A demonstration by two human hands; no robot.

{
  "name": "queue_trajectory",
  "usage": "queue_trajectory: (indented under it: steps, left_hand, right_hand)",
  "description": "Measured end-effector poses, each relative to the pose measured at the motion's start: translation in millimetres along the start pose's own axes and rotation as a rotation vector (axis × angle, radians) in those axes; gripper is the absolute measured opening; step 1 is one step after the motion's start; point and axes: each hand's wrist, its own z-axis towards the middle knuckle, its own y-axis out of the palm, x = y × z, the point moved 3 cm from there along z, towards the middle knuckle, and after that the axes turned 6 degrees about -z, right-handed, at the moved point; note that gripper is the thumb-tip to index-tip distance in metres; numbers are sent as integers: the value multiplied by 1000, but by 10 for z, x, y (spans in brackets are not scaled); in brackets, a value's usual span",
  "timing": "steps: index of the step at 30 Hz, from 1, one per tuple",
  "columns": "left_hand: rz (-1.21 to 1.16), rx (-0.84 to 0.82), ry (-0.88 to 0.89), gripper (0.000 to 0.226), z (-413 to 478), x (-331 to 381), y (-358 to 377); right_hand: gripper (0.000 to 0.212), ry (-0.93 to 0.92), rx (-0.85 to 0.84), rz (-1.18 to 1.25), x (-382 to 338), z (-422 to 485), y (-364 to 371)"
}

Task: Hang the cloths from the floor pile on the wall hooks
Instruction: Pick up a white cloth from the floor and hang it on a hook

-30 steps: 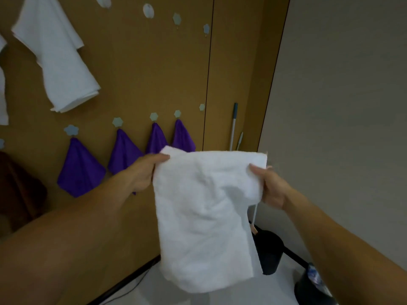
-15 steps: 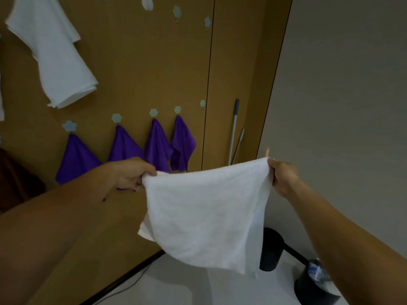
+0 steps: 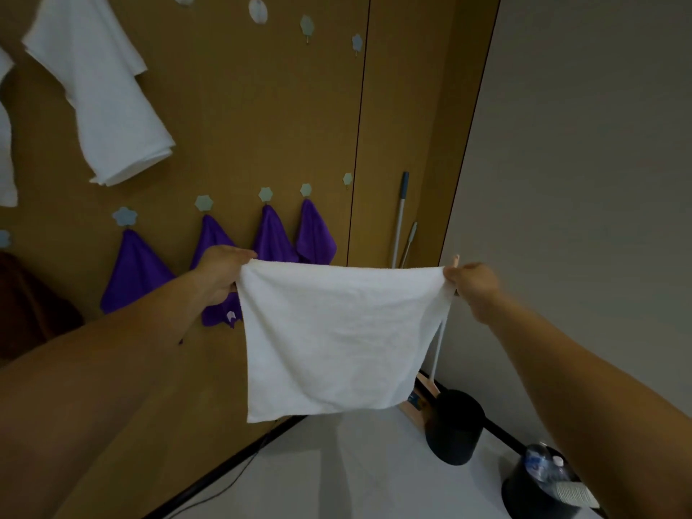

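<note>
White cloth [image 3: 337, 331], square and towel-like, is stretched flat in the air between two bare hands, in front of a brown wall [image 3: 243, 106]. The left hand [image 3: 219, 271] pinches the cloth's top left corner, thumb on top and fingers curled behind the fabric. The right hand [image 3: 473, 282] grips the top right corner with its fingers closed tight around it. The top edge is pulled taut and nearly level. The rest hangs loose, its lower edge well above the pale floor [image 3: 355, 462].

Small flower-shaped hooks [image 3: 347, 178] run in two rows across the wall. Four purple cloths [image 3: 136, 271] hang by their corners from the lower row, just behind the left hand. One hook to their right is bare. A larger white towel [image 3: 101, 95] hangs from the upper row at top left, where several hooks to its right are also bare. A dark brown cloth [image 3: 30, 305] shows at the left edge.

In the corner by the grey wall [image 3: 580, 181], a mop handle [image 3: 400, 215] leans upright. Below it stands a black bin [image 3: 455, 428]. A second bin [image 3: 539, 496], at bottom right, holds a plastic bottle [image 3: 539, 462].
</note>
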Motion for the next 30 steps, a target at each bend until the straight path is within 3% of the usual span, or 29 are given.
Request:
queue_trajectory:
  steps: [5, 10, 14, 18, 26, 30]
  left_hand:
    - [1, 10, -6, 27, 43, 88, -101]
    - [1, -62, 10, 22, 57, 128, -163]
    - [-18, -216, -36, 26, 31, 126, -161]
    - [94, -333, -72, 37, 31, 121, -116]
    - [238, -226, 11, 32, 8, 165, 54]
    - [265, -176, 84, 21, -20, 192, 112]
  right_hand:
    - [24, 18, 18, -13, -78, -21, 100]
    - [12, 76, 8, 164, -57, -30, 187]
    - [50, 109, 50, 322, -60, -3, 210]
    - [51, 145, 99, 370, -32, 138, 189]
    - [9, 72, -45, 295, -50, 505, 105]
    - [28, -81, -157, 100, -48, 678, 82]
